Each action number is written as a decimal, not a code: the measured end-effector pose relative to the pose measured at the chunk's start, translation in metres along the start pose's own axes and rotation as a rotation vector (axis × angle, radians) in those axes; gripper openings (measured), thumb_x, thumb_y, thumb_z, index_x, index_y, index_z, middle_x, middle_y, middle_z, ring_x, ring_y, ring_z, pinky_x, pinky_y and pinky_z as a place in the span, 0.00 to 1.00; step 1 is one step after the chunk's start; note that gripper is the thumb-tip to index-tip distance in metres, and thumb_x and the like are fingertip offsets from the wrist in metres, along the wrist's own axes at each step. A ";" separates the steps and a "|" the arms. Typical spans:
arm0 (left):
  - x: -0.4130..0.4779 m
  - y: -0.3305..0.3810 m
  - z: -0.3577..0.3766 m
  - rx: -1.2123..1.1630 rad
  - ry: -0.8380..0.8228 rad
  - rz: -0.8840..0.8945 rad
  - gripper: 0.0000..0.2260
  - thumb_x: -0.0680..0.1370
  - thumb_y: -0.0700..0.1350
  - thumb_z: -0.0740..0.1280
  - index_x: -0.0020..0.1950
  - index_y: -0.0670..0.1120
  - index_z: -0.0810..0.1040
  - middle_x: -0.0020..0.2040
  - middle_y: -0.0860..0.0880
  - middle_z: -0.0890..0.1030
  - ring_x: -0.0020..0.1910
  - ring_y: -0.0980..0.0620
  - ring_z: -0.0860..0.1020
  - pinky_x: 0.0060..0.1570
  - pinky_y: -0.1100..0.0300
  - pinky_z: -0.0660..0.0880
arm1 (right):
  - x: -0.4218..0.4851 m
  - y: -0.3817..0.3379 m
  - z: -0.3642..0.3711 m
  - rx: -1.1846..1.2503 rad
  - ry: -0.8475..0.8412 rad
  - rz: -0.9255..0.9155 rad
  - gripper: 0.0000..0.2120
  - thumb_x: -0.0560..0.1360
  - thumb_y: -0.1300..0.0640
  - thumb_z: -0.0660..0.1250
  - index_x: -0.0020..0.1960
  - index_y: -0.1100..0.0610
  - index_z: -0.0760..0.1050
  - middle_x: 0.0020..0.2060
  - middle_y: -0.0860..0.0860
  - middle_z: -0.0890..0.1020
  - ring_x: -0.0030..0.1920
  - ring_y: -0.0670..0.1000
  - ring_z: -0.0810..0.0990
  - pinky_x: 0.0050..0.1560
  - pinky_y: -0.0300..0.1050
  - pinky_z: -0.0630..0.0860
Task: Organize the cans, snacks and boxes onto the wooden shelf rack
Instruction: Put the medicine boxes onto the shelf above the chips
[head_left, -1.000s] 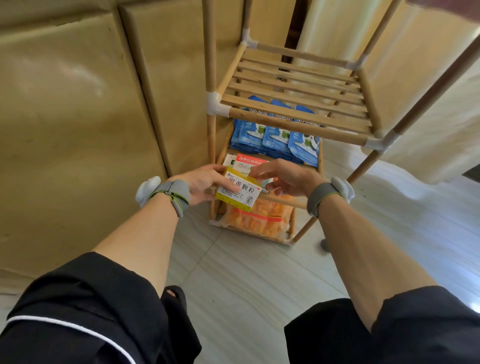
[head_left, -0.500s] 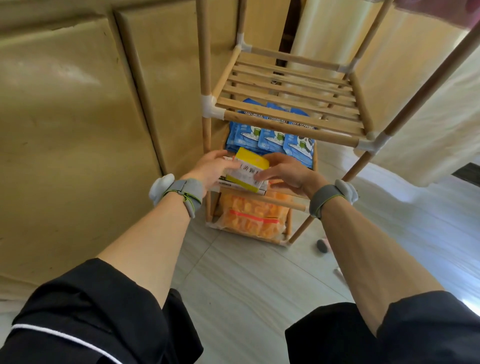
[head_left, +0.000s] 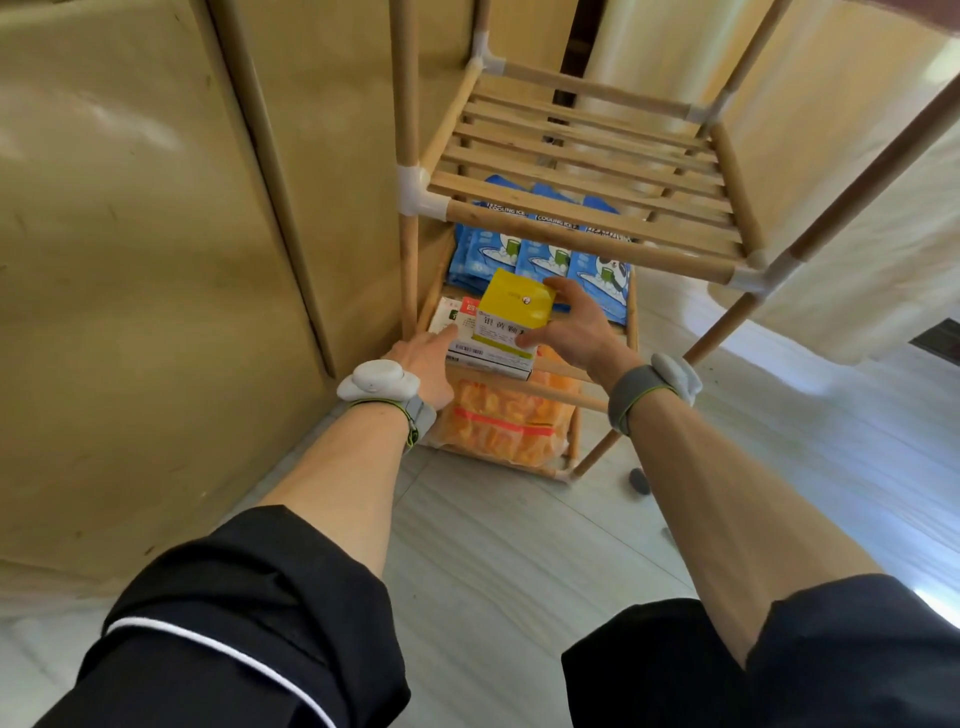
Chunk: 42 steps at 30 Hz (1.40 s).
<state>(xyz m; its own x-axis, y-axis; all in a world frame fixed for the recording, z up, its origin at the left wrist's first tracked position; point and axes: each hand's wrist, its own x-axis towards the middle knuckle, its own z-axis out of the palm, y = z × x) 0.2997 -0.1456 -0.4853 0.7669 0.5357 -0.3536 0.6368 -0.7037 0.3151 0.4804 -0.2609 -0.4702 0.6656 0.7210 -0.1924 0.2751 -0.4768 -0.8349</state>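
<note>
Evidently the yellow-and-white cardboard carton (head_left: 511, 317) was the piece being placed. It sat tilted on a low stack of flat boxes at the front edge of the middle shelf of the slatted wooden shelf rack (head_left: 571, 213), nearer its left front corner. The right hand (head_left: 576, 332) gripped it, thumb on the near edge and fingers curled over the far right corner. To my eye it would be light and stiff, a thin card shell that dents if squeezed, with a smooth printed skin that could slide off the box beneath. Holding it by two opposite edges looked the sound way.

Its white panel carried a line of large dark Chinese characters, the last one hidden under the thumb. I could not read them with any certainty.

Beneath it lay a white flat box with a barcode strip (head_left: 488, 358) and a red-and-white box (head_left: 467, 312) with small print too fine to read. The left hand (head_left: 428, 358) lay open, a straight finger resting on that stack as if to steady it.

Along the back edge of the same shelf stood blue foil pouches (head_left: 540, 254), each headed "COOLING ICE". On the bottom shelf lay a clear bag of orange snacks (head_left: 498, 421) with a red band across it. Both wrists wore grey straps with white pods.
</note>
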 end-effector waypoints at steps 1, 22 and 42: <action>0.000 -0.002 0.001 0.010 -0.002 0.014 0.38 0.76 0.41 0.65 0.82 0.51 0.49 0.76 0.44 0.64 0.70 0.39 0.70 0.63 0.49 0.73 | 0.000 0.000 0.000 -0.001 -0.004 -0.002 0.42 0.67 0.63 0.80 0.75 0.54 0.64 0.64 0.51 0.72 0.60 0.52 0.72 0.59 0.47 0.71; -0.002 0.004 0.002 0.047 0.012 -0.024 0.39 0.76 0.42 0.66 0.82 0.51 0.49 0.74 0.42 0.65 0.67 0.39 0.72 0.59 0.50 0.75 | -0.012 -0.001 -0.004 0.034 0.007 0.059 0.55 0.69 0.71 0.75 0.82 0.48 0.44 0.75 0.54 0.66 0.68 0.59 0.74 0.56 0.54 0.79; -0.089 0.101 0.014 0.315 0.014 0.183 0.21 0.79 0.45 0.64 0.72 0.46 0.69 0.68 0.45 0.73 0.65 0.44 0.74 0.56 0.54 0.72 | -0.154 0.008 -0.052 -0.838 -0.196 0.079 0.23 0.77 0.59 0.66 0.71 0.55 0.72 0.65 0.54 0.78 0.64 0.57 0.77 0.62 0.52 0.77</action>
<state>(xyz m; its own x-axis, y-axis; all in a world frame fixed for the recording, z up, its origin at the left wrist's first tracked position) 0.2951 -0.2711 -0.4343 0.8685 0.3921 -0.3032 0.4342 -0.8969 0.0841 0.4165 -0.4022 -0.4203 0.5943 0.7068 -0.3839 0.7050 -0.6874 -0.1742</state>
